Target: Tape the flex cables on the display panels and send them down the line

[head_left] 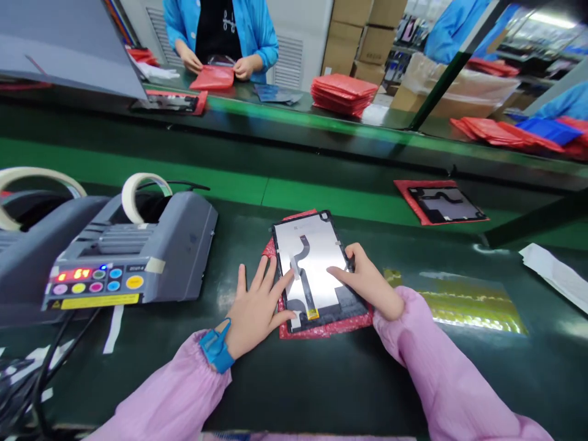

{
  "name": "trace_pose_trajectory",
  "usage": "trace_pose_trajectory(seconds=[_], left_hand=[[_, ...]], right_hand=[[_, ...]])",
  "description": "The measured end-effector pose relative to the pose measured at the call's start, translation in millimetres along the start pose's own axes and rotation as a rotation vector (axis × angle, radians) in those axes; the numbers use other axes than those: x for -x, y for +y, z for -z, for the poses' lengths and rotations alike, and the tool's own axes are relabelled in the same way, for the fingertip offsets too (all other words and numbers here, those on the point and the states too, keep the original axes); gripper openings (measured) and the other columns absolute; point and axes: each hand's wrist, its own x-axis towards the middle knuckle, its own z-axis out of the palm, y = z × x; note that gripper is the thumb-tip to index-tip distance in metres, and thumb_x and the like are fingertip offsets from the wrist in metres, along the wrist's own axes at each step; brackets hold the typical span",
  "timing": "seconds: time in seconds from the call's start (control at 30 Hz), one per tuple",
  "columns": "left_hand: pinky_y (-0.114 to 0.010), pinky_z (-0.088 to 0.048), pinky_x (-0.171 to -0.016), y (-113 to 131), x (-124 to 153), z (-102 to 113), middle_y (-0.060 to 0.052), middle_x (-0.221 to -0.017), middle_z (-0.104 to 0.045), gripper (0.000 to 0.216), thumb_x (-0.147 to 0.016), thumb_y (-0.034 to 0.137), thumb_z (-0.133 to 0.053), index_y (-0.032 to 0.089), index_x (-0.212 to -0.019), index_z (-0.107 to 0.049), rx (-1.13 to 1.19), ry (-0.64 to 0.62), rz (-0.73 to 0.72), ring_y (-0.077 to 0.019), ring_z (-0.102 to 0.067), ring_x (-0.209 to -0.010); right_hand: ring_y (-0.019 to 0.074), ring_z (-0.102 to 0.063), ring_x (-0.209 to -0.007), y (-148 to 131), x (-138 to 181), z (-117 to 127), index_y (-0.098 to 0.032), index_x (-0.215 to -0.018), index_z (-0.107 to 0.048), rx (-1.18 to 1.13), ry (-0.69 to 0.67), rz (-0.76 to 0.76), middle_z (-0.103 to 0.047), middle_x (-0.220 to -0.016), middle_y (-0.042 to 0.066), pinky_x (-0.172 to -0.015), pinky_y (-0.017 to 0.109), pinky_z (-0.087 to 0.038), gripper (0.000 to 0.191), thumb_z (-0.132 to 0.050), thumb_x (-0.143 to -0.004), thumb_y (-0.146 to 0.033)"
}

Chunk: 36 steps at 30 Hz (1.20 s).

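A tablet screen panel [321, 269] lies with its silvery back up on red bubble wrap [305, 334]. A dark ribbon cable [305, 282] runs down its back to a yellow end. My left hand [257, 300] is open with fingers spread. Its index fingertip touches a short pale strip [295, 267] on the cable, and its thumb rests near the panel's lower left edge. My right hand [367, 275] grips the panel's right edge, thumb on top and fingers curled along the side. A blue wrist strap [217, 348] circles my left wrist.
A grey tape dispenser [133, 251] with a tape roll [146, 195] stands at left. Right lie a transparent yellow film sheet [473, 303] and white paper [558, 278]. Another panel [445, 203] sits farther back. Across the raised shelf, a person [220, 37] handles a red pouch [214, 78].
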Motion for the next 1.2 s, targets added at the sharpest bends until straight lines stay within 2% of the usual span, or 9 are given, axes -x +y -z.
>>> trace_pose_trajectory(seconds=[0.2,0.33,0.47,0.57,0.67,0.8,0.9,1.03,1.2], left_hand=[[-0.072,-0.032,-0.112,-25.1,-60.4,-8.9,-0.026,-0.158,-0.043,0.062,-0.103,0.046,-0.041,0.016,-0.157,-0.035,0.072,0.215,0.263,-0.0429,-0.032,-0.151],[-0.070,-0.036,-0.110,-33.2,-66.5,-12.2,-0.022,-0.153,-0.051,0.054,-0.103,0.040,-0.040,0.017,-0.151,-0.043,0.073,0.261,0.275,-0.0428,-0.040,-0.147],[-0.067,-0.035,-0.112,-36.9,-60.1,-16.9,-0.019,-0.153,-0.052,0.049,-0.103,0.038,-0.038,0.018,-0.147,-0.047,0.097,0.267,0.268,-0.0393,-0.040,-0.147],[-0.068,-0.034,-0.112,-36.2,-58.3,-17.8,-0.020,-0.153,-0.052,0.048,-0.103,0.038,-0.039,0.018,-0.146,-0.048,0.107,0.284,0.255,-0.0392,-0.039,-0.148],[-0.069,-0.031,-0.113,-33.5,-59.1,-14.8,-0.019,-0.152,-0.053,0.046,-0.102,0.037,-0.043,0.020,-0.143,-0.052,0.167,0.290,0.253,-0.0396,-0.038,-0.148],[-0.070,-0.008,-0.121,-31.3,-60.9,-5.4,-0.017,-0.152,-0.054,0.042,-0.095,0.039,-0.055,0.020,-0.133,-0.061,0.615,0.289,0.358,-0.0396,-0.028,-0.153],[-0.064,0.006,-0.124,-30.7,-61.1,2.1,-0.013,-0.150,-0.057,0.042,-0.089,0.044,-0.064,0.022,-0.124,-0.065,0.957,0.288,0.411,-0.0371,-0.022,-0.155],[-0.056,-0.018,-0.125,-25.4,-61.4,10.7,-0.012,-0.146,-0.060,0.050,-0.089,0.057,-0.061,0.025,-0.127,-0.063,1.223,0.221,0.386,-0.0333,-0.036,-0.150],[-0.054,-0.036,-0.118,-9.8,-62.7,20.0,-0.018,-0.135,-0.067,0.066,-0.085,0.066,-0.065,0.020,-0.131,-0.061,1.667,0.018,0.417,-0.0356,-0.056,-0.136]], right_hand=[[0.0171,-0.041,-0.074,-15.2,-115.8,-8.5,-0.028,-0.081,-0.026,-0.012,0.284,0.133,-0.035,-0.079,-0.005,-0.073,0.029,-0.042,0.041,-0.065,-0.077,-0.037],[0.0171,-0.049,-0.078,-26.2,-195.8,-4.4,-0.028,-0.083,-0.028,0.095,0.347,0.068,-0.046,-0.083,-0.002,-0.077,0.028,-0.043,0.033,-0.060,-0.087,-0.035],[0.0202,-0.061,-0.085,-8.5,-226.8,26.4,-0.025,-0.084,-0.044,0.269,0.320,-0.078,-0.060,-0.083,0.001,-0.081,0.032,-0.045,0.024,-0.067,-0.086,-0.019],[0.0261,-0.065,-0.098,21.9,-211.6,70.6,-0.018,-0.094,-0.058,0.445,0.347,-0.247,-0.066,-0.094,0.009,-0.088,0.041,-0.047,0.023,-0.074,-0.081,-0.010],[0.0230,-0.065,-0.103,49.4,-183.1,115.2,-0.017,-0.113,-0.064,0.602,0.352,-0.368,-0.066,-0.116,0.009,-0.089,0.042,-0.054,0.020,-0.067,-0.096,-0.026],[0.0219,-0.068,-0.100,62.4,-161.8,146.0,-0.016,-0.121,-0.064,0.794,0.231,-0.398,-0.067,-0.119,0.008,-0.085,0.040,-0.059,0.029,-0.067,-0.098,-0.034],[0.0198,-0.069,-0.088,52.2,-158.3,145.9,-0.011,-0.118,-0.064,0.953,0.156,-0.324,-0.069,-0.107,0.009,-0.078,0.037,-0.058,0.028,-0.067,-0.097,-0.030],[0.0262,-0.070,-0.074,23.6,-134.8,128.6,-0.001,-0.116,-0.060,1.101,0.117,-0.091,-0.071,-0.085,0.018,-0.063,0.033,-0.047,0.027,-0.060,-0.092,-0.014],[0.0266,-0.074,-0.083,-5.4,-43.0,74.6,-0.012,-0.121,-0.061,1.120,0.000,0.303,-0.077,-0.096,0.016,-0.065,0.030,-0.051,0.033,-0.060,-0.088,-0.010]])
